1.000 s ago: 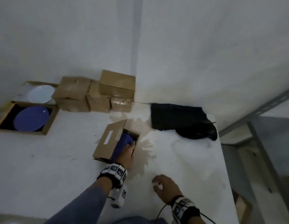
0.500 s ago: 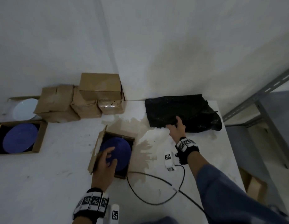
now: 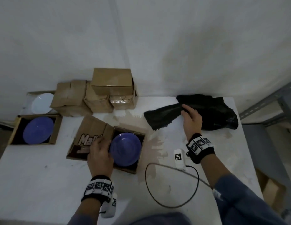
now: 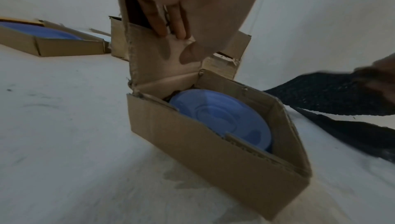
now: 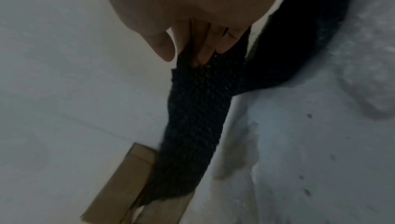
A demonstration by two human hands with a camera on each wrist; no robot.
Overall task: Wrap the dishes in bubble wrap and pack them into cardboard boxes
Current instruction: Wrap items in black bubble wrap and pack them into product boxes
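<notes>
Left fingers (image 4: 171, 25) pinch raised flap of open brown cardboard box (image 3: 125, 166), mid-bench; round blue plate (image 3: 125, 147) inside, unwrapped. Right fingers (image 5: 205, 48) grasp black mesh-textured wrap sheet (image 3: 162, 116), far right. Step: fetching wrap. Next: bring sheet over to plate.

I see blue sleeves (image 3: 235, 197), black wristbands (image 3: 200, 147) with square-patterned tags, small white units (image 3: 179, 158), and what looks like a black cable (image 3: 157, 200).

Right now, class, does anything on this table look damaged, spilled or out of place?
A damp-looking stain spreads over the table beside the open box, whose blue plate lies bare, unwrapped. That box's flap has ragged, torn edges.
</notes>
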